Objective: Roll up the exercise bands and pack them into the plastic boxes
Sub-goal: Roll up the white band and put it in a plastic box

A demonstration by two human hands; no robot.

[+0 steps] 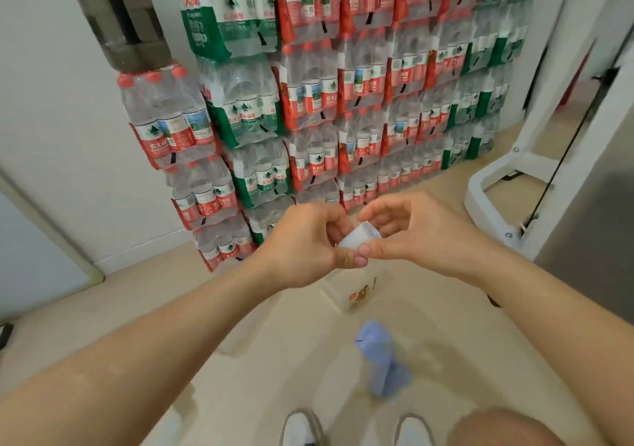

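Nearest to us, two white shoes (356, 428) are showing at the bottom edge, with a bare knee (504, 428) beside them on the right. We are standing on a pale beige tiled floor (137, 308). Just ahead of the shoes, a blue-violet exercise band (380, 360) is lying loosely crumpled on the floor, blurred and not rolled. Beyond it, a clear plastic box with a red and brown label (360, 291) is sitting on the floor, directly below our hands.

We are holding both forearms out in front, and the hands are meeting at the middle. Our left hand (308, 243) and right hand (411, 233) are together gripping a small pale white-blue rolled band (360, 236); the left fingers are curling around its near end, and the right thumb and fingers are pinching the roll from the other side. The two thumbs are touching just under it. The roll is being held in the air above the box, not inside it.

Farther off, shrink-wrapped packs of water bottles with red and green labels (326, 102) are standing stacked high against the white wall (51, 119). At the far right, a white metal frame (514, 171) is resting on the floor.
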